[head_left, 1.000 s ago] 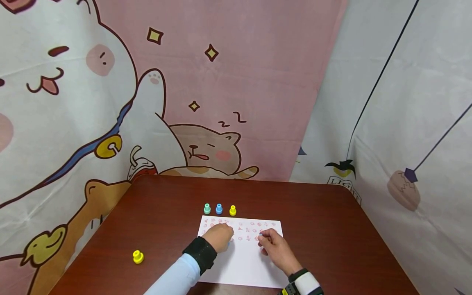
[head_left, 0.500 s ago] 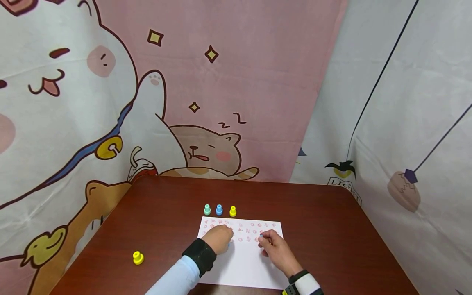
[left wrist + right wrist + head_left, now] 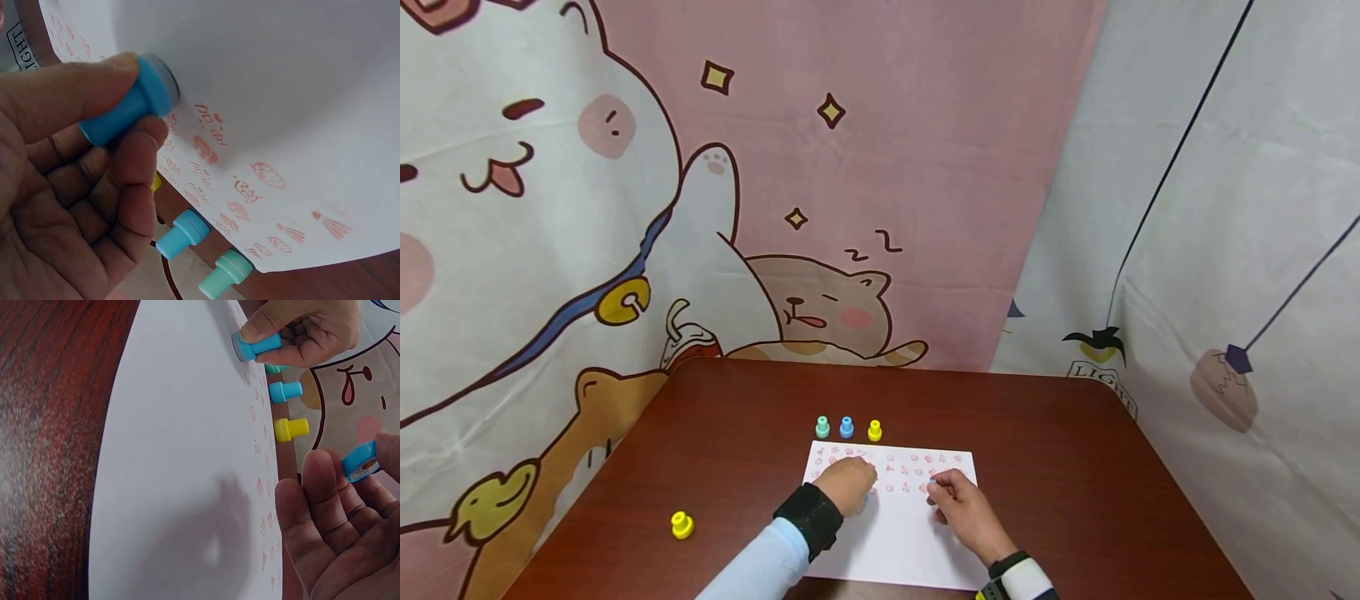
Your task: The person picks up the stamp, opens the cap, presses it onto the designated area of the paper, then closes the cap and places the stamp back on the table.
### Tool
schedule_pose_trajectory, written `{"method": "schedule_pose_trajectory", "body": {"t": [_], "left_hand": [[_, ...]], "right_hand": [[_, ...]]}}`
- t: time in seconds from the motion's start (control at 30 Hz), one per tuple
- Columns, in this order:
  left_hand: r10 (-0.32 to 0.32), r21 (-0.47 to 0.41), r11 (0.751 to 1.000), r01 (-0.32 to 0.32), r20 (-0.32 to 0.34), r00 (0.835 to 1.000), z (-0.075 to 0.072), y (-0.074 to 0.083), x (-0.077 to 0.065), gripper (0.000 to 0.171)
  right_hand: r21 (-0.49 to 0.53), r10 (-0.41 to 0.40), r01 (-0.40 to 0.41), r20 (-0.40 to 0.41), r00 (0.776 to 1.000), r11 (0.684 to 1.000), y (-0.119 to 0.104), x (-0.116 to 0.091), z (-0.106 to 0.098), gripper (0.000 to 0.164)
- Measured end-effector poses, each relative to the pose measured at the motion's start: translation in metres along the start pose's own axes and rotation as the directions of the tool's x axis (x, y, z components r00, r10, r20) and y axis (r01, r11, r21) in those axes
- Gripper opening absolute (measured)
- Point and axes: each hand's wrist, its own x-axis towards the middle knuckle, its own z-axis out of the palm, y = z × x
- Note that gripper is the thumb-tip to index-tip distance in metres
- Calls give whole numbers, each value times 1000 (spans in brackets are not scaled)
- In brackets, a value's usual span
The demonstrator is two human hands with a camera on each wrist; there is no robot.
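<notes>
- A printed cloth backdrop (image 3: 940, 167), pink and off-white with cartoon animals, hangs behind a dark red-brown worktop (image 3: 1037, 450).
- A white paper sheet (image 3: 902, 542) lies at the middle of the worktop's near edge, with small red prints (image 3: 269, 175) of pictures and lettering in rows along the sheet's far edge.
- The left hand (image 3: 846, 485), over the left part of the sheet, pinches a blue stamp (image 3: 119, 112) between thumb and fingers; the stamp is tilted, its grey base facing the paper beside the prints. Whether the base touches the sheet cannot be told.
- The right hand (image 3: 964, 510), above the sheet's right side, pinches a small blue cap (image 3: 359, 453) between thumb and fingers; the other fingers are loosely bent, and the cap's printed end shows.
- Just past the sheet's far edge, towards its left corner, a mint-green stamp (image 3: 823, 427), a second blue stamp (image 3: 847, 427) and a yellow stamp (image 3: 875, 431) stand upright in a row, apart from each other.
- Another yellow stamp (image 3: 682, 525) stands towards the worktop's left edge, well apart from the sheet.
- A black band (image 3: 811, 518) circles the left wrist above a pale blue sleeve (image 3: 760, 562).
</notes>
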Motion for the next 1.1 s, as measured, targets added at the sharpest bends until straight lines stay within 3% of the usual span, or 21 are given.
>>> {"method": "schedule_pose_trajectory", "body": {"t": [0.23, 0.47, 1.1], "left_hand": [[-57, -29, 998, 59, 55, 997, -2, 3, -1, 16], [-32, -22, 999, 33, 24, 999, -2, 2, -2, 16], [-64, -42, 997, 66, 33, 997, 2, 0, -1, 16]], "right_hand": [[-3, -6, 7, 11, 1000, 1000, 1, -1, -2, 26], [1, -18, 18, 8, 1000, 1000, 4, -2, -1, 24], [9, -31, 31, 0, 1000, 999, 8, -3, -2, 21]]}}
